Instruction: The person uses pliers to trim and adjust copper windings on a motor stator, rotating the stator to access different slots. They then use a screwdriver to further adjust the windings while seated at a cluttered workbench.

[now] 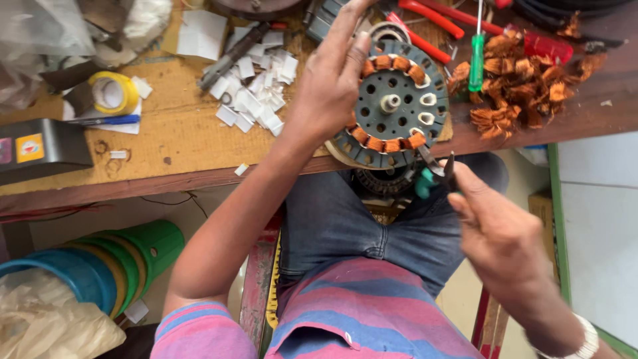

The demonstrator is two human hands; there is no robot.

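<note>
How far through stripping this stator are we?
Done: a pile of cut copper wire lies on the workbench, and several slots look bare. In hand: left hand steadies the stator; right hand holds cutters at its rim. Left: copper coils along the top and bottom.

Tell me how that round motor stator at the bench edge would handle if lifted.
The stator looks like a stack of metal plates, so probably stiff and heavy for its size. It overhangs the wooden bench; without the left hand it might tip off.

Head view, close, straight down
</note>
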